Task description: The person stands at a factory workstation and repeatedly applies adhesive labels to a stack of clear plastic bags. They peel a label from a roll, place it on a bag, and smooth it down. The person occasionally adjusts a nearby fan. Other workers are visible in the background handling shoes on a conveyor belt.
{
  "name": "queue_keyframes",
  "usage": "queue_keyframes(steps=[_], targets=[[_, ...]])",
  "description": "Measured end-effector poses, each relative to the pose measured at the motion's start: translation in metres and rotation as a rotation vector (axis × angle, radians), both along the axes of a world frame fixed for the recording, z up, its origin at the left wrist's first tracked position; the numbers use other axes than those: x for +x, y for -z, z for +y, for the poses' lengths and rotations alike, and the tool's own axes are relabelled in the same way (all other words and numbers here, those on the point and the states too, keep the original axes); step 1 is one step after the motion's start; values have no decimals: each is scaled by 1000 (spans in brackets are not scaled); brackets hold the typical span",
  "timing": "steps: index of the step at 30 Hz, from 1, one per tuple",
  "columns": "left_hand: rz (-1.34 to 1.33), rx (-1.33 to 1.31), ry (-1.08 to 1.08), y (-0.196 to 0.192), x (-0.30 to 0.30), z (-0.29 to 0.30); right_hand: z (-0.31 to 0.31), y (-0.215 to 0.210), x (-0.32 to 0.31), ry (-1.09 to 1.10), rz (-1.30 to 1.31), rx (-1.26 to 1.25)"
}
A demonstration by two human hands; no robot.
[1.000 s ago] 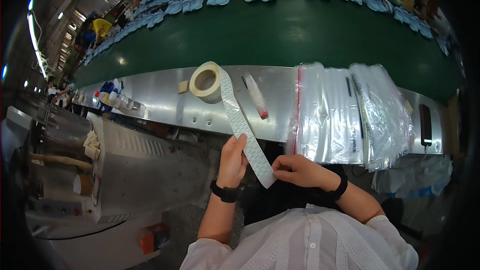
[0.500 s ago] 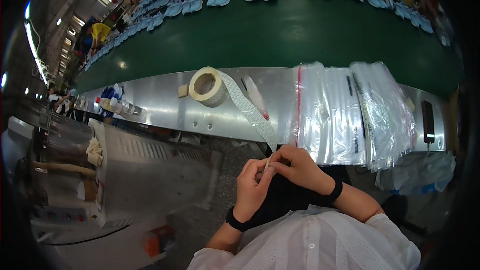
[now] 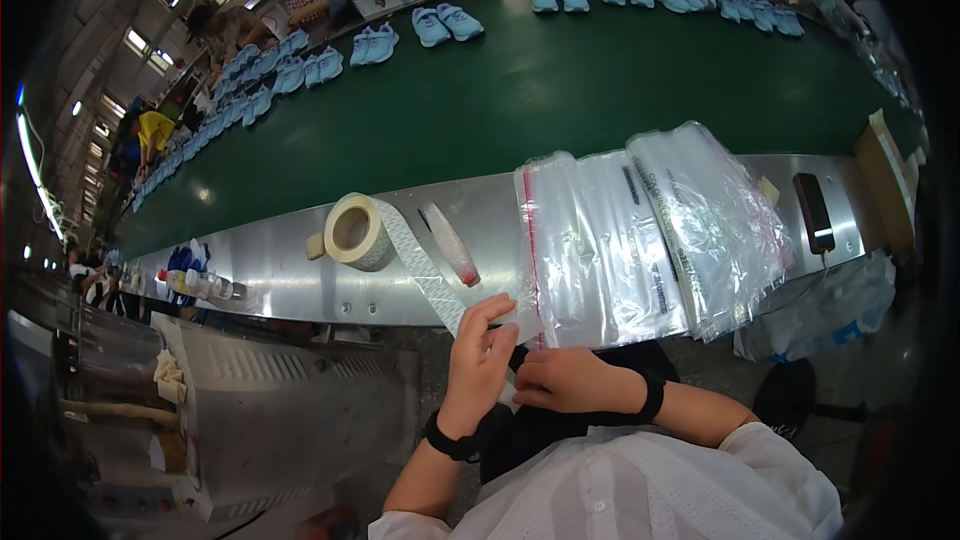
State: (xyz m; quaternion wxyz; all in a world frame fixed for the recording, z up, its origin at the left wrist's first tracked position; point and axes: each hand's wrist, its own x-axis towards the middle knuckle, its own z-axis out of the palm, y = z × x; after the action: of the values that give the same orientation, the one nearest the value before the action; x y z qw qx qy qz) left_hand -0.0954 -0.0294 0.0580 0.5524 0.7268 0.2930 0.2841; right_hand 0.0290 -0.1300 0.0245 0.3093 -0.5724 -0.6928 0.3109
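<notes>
My left hand [image 3: 480, 360] is at the table's front edge, fingers apart and reaching to the near left corner of the clear plastic bags [image 3: 565, 260]. Whether the fingertips touch the plastic I cannot tell. A pale printed label strip [image 3: 425, 278] runs from its roll [image 3: 352, 232] down behind that hand. Lower and to the right, my right hand [image 3: 575, 381] has its fingers curled closed. White strip shows beside its fingertips, between the two hands. A slim clear tool with a red end [image 3: 452, 245] lies between the roll and the bags.
A small tan block [image 3: 316, 246], bottles [image 3: 205, 285] and a dark handheld device [image 3: 815, 212] lie on the metal table [image 3: 290, 290]. Beyond, light blue shoes [image 3: 447, 24] line the green belt [image 3: 520, 90]. A metal machine [image 3: 300, 410] stands left; people work across the belt.
My hands, pinched together on the strip before, are now apart. The left fingers have opened toward the bags, while the right hand stays lower and closed. The whole view has shifted too.
</notes>
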Motion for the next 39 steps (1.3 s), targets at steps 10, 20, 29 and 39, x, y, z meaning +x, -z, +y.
queue_keyframes(steps=[10,20,29,39], targets=[[300,1,272,64,62,49,-18,0,52,622,199,-77],[478,115,288,49,93,82,-12,22,71,727,428,-6],[437,-95,319,61,83,65,10,16,73,763,202,114],[-286,-862,267,25,86,30,12,15,72,984,281,140]])
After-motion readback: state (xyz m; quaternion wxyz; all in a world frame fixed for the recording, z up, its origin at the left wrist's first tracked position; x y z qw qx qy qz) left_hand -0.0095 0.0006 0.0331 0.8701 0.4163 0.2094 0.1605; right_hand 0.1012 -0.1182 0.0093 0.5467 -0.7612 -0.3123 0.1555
